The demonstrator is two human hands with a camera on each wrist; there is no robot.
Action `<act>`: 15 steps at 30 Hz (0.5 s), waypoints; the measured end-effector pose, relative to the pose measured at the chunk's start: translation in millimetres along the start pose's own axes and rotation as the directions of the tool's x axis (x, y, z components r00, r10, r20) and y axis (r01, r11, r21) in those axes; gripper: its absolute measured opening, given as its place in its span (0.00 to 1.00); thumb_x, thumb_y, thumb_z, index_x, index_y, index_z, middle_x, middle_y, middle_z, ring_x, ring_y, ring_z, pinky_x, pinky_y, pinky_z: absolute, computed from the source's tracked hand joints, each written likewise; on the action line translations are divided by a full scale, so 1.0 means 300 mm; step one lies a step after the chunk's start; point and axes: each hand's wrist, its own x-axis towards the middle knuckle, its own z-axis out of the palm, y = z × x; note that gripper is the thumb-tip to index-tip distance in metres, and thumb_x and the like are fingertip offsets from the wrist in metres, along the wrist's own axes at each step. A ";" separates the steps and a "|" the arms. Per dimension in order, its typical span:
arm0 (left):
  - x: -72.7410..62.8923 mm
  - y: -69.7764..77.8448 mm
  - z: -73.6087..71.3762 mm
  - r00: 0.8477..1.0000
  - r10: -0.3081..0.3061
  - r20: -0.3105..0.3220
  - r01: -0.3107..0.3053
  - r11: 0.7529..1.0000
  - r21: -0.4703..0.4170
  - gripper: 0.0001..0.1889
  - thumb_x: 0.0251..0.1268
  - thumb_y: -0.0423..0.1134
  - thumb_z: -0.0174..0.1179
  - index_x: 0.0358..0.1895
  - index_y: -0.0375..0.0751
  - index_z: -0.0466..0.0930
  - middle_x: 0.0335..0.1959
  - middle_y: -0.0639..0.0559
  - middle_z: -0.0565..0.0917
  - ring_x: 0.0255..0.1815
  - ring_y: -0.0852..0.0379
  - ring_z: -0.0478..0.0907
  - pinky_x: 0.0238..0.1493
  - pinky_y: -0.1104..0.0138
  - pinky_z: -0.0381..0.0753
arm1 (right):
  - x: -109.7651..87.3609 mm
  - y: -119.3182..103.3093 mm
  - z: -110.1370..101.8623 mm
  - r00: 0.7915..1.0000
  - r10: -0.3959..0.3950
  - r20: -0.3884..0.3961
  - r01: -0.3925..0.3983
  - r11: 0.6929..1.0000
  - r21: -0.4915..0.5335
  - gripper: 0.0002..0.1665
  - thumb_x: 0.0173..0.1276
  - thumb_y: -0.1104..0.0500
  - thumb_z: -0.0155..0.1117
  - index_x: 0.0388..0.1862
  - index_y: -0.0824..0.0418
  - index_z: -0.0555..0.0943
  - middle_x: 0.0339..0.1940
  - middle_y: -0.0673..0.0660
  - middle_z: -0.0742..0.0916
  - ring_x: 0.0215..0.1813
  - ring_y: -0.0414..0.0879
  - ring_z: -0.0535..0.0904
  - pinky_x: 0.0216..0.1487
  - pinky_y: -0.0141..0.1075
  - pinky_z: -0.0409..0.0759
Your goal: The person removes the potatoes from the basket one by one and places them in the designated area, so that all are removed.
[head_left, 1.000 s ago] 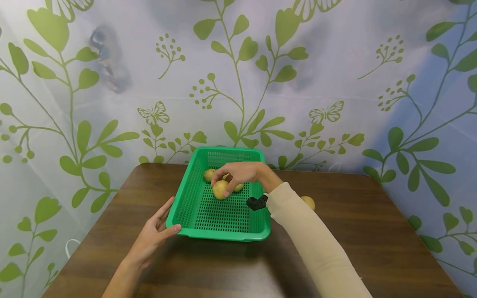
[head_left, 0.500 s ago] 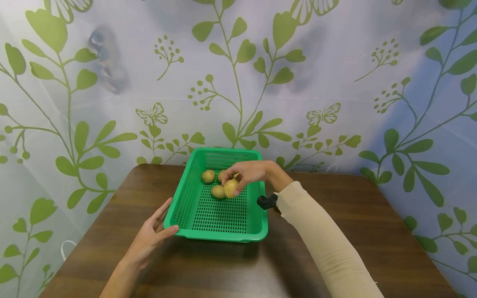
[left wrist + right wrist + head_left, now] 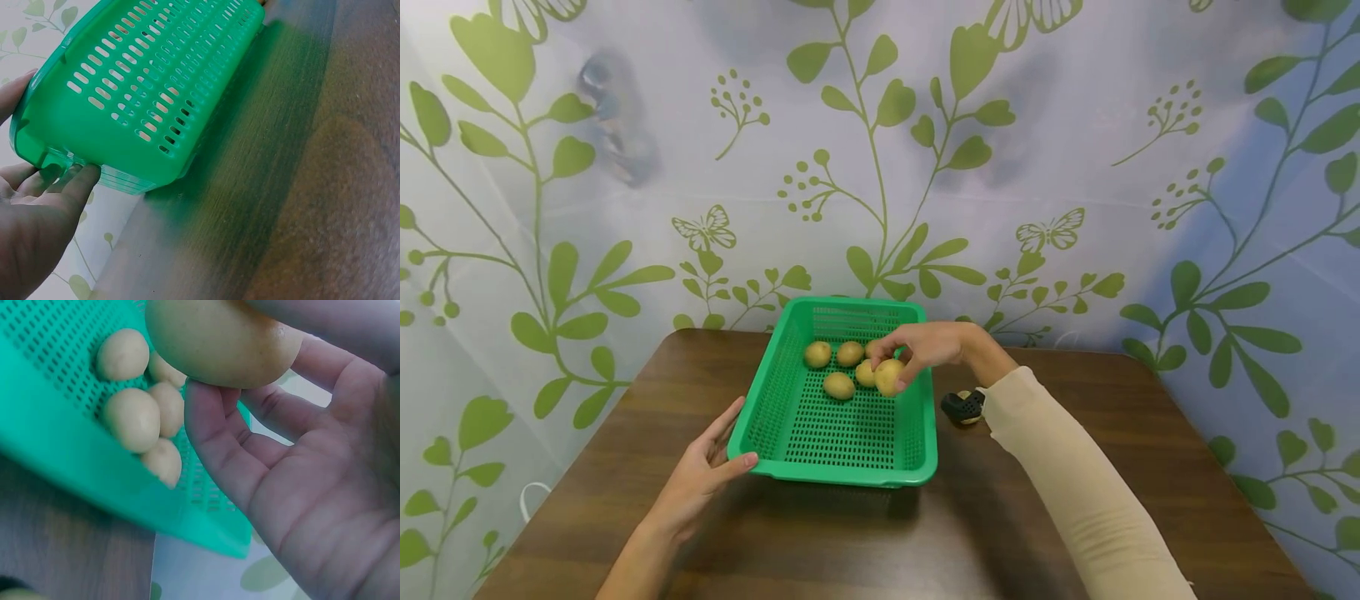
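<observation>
Fingers [image 3: 215, 434] of the right hand [image 3: 921, 342] are clamped on a potato [image 3: 889, 377], which is held over the right side of a green basket [image 3: 842, 475]; whether its neighbour is touched cannot be told. At the back, a pale backdrop [image 3: 955, 183] is printed with green leaves and butterflies. In front of it, a brown table [image 3: 1112, 433] is set, with the basket placed on it, its floor and walls pierced by narrow slots. Over the right forearm, a cream sleeve [image 3: 1075, 475] is worn. By the left hand [image 3: 696, 471], the basket's near left corner is gripped, with the thumb laid on the rim and fingertips pressed to the outside. Five loose potatoes [image 3: 838, 386] are gathered across the basket's far and middle parts. Beside the right wrist, a black device [image 3: 955, 407] is seen, by which a yellowish thing [image 3: 965, 393] on the table is mostly hidden.
</observation>
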 end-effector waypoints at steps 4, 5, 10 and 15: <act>0.001 -0.003 -0.002 1.000 -0.005 0.005 0.005 1.000 -0.003 0.44 0.76 0.26 0.58 0.86 0.42 0.40 0.83 0.35 0.46 0.74 0.56 0.68 0.63 0.66 0.76 | -0.040 0.014 0.000 0.998 0.054 -0.031 -0.053 0.998 0.039 0.29 0.65 0.65 0.76 0.64 0.67 0.78 0.60 0.58 0.80 0.54 0.58 0.80 0.54 0.46 0.80; 0.001 -0.005 -0.002 1.000 -0.010 0.005 0.010 1.000 -0.003 0.44 0.76 0.26 0.58 0.86 0.42 0.40 0.83 0.36 0.46 0.74 0.56 0.68 0.63 0.66 0.76 | -0.048 0.019 0.000 0.997 0.061 -0.039 -0.059 0.997 0.044 0.28 0.65 0.65 0.76 0.63 0.66 0.79 0.60 0.58 0.80 0.54 0.58 0.80 0.54 0.45 0.80; 0.001 -0.011 -0.003 1.000 -0.027 -0.008 0.027 1.000 0.001 0.45 0.76 0.27 0.59 0.86 0.44 0.41 0.84 0.37 0.46 0.74 0.54 0.68 0.63 0.65 0.76 | -0.086 0.036 -0.009 0.996 0.068 -0.054 -0.064 0.994 0.085 0.26 0.65 0.65 0.76 0.61 0.64 0.79 0.58 0.60 0.81 0.51 0.57 0.81 0.56 0.51 0.80; 0.000 -0.003 -0.001 1.000 -0.021 -0.005 0.021 1.000 0.000 0.45 0.76 0.27 0.58 0.86 0.44 0.41 0.84 0.37 0.45 0.73 0.55 0.69 0.62 0.65 0.76 | -0.129 0.046 -0.022 0.996 0.066 -0.060 -0.060 0.994 0.094 0.27 0.66 0.66 0.75 0.62 0.66 0.78 0.57 0.61 0.81 0.47 0.56 0.82 0.55 0.53 0.80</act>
